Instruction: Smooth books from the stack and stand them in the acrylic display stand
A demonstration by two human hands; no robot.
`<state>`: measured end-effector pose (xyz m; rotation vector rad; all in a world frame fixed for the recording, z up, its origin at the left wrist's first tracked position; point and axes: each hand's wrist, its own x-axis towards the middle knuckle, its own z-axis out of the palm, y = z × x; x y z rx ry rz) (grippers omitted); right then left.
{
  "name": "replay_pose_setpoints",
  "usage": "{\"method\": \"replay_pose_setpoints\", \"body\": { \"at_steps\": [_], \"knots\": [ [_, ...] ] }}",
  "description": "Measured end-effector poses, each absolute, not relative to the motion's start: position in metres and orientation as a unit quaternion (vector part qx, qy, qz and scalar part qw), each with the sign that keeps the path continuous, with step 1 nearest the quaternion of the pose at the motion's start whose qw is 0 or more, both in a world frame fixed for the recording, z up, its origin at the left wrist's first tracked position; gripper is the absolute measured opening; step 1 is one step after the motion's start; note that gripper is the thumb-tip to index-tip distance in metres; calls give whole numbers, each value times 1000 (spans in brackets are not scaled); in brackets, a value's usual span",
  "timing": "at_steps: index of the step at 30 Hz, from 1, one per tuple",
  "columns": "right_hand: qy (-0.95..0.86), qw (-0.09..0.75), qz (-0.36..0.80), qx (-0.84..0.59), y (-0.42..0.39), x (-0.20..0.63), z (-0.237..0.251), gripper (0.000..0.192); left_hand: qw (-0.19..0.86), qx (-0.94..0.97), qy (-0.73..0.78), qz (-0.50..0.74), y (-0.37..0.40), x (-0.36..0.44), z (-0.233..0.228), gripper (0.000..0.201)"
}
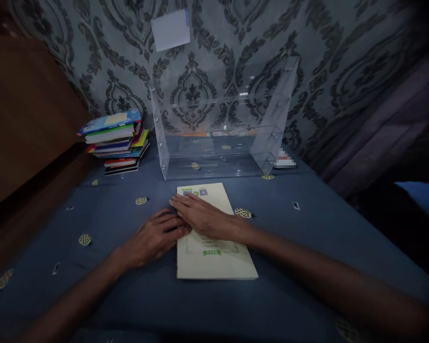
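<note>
A pale cream book (216, 267) with green print and small square codes near its top lies flat on the dark blue cloth. My right hand (203, 216) rests across its upper left part, fingers stretched out and pointing left. At the book's left edge is my left hand (157, 238), its fingers extended and meeting the fingertips of the right. Neither hand grips the book; both appear to lie against it. Part of the cover is hidden under my right hand and forearm.
Behind the book stands a clear acrylic shelf rack (214, 166) against the patterned wall. To its left is a stack of books (117, 140). A blurred white item (285, 161) sits at its right. A wooden panel (28, 109) borders the left side; a white card (170, 31) is on the wall.
</note>
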<state>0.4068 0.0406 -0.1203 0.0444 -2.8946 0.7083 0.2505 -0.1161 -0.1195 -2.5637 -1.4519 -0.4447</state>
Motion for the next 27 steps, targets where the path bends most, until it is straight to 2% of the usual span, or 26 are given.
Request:
{"method": "replay_pose_setpoints", "body": {
  "at_steps": [4,12,23,27],
  "knots": [
    [-968,77,231,-56,56,407,-136,54,84,-855,-481,-173,-116,247,-127,31],
    [-960,119,156,-201,96,459,-151,59,101,-856,-473,-184,-116,245,-130,30],
    [-978,109,155,-82,31,520,-150,62,74,-855,-476,-191,-119,242,-132,39],
    [-974,91,206,-15,9,551,-143,81,63,-857,-477,-185,-119,239,-131,38]
  ]
}}
